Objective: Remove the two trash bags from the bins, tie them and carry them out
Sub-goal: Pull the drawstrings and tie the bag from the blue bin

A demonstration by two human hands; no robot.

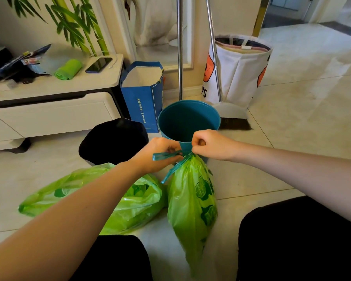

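Both trash bags are out of the bins and on the tiled floor (292,94) in front of the person's knees. The right hand (210,145) is closed in a fist, its fingers pinching the gathered neck of the upright green bag (190,201), which stands just in front of the emptied teal bin (187,120). The left hand (157,155) is closed around one end of the teal drawstring (164,156), pulling it sideways; another strand hangs down the bag's neck. The second green bag (130,201) lies slumped on its side to the left, touching the first, its mouth loose and apparently untied, near the black bin (114,138).

The knot looks only half made. If the left hand pulls too sharply, the thin drawstring could snap or tear out of its hem, leaving nothing to tie with. If the right hand slackens its pinch, the neck may spring open and the bag could topple. The slumped bag's open mouth could spill its contents if it is nudged or dragged before being tied.
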